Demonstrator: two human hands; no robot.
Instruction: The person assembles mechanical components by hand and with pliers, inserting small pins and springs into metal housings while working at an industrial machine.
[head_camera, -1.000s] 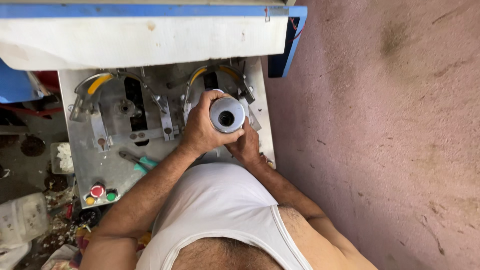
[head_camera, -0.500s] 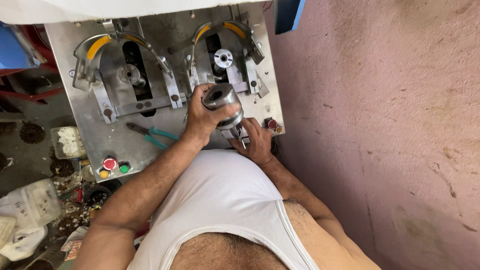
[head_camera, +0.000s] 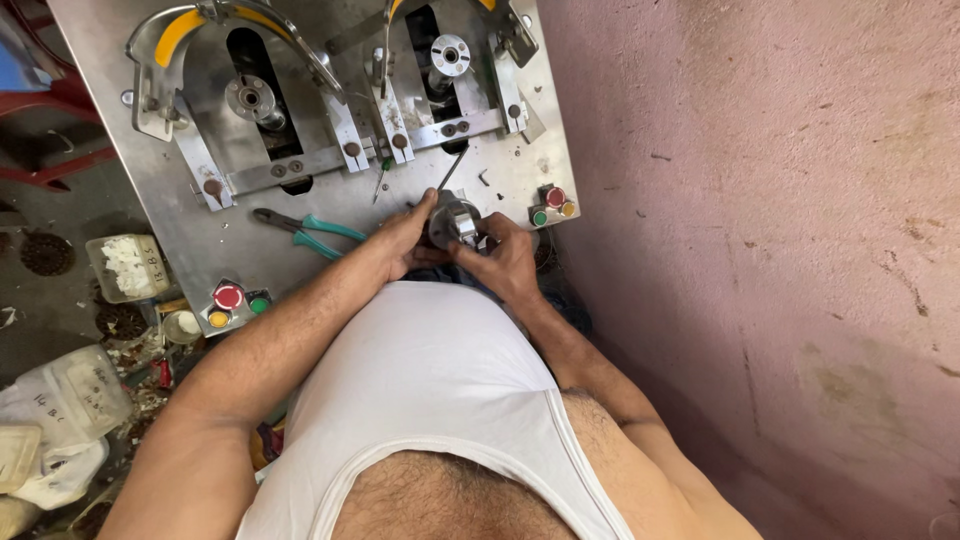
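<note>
- Metal cylinder (head_camera: 452, 222) sat at the near edge of the steel surface (head_camera: 300, 262), just in front of the person's white vest, held between both hands; it was a short, grey, round part with a shiny bracket on its near side.
- Steel surface carried two arched fixtures side by side — the left fixture (head_camera: 235, 95) with a yellow-banded arch over a dark slot and a round spindle, the right fixture (head_camera: 450, 60) with its own round spindle standing in a slot.
- Pink wall (head_camera: 760, 250) filled the right side of the view, well apart from the hands.
- Left hand (head_camera: 405, 243) was curled against the cylinder's left side, fingers wrapped on it, thumb towards the top.
- Right hand (head_camera: 505, 258) closed on the cylinder's right and near side, fingertips on the shiny bracket.
- Pliers (head_camera: 305, 228) with teal handles lay on the surface just left of the left hand, not touching it.
- Thin metal rod (head_camera: 452, 170) lay slanted just beyond the cylinder — whether it touched the part I cannot tell.
- Two button clusters sat at the near corners: red and green buttons (head_camera: 235, 300) at the left, and red, green and yellow buttons (head_camera: 552, 205) just right of the right hand.
</note>
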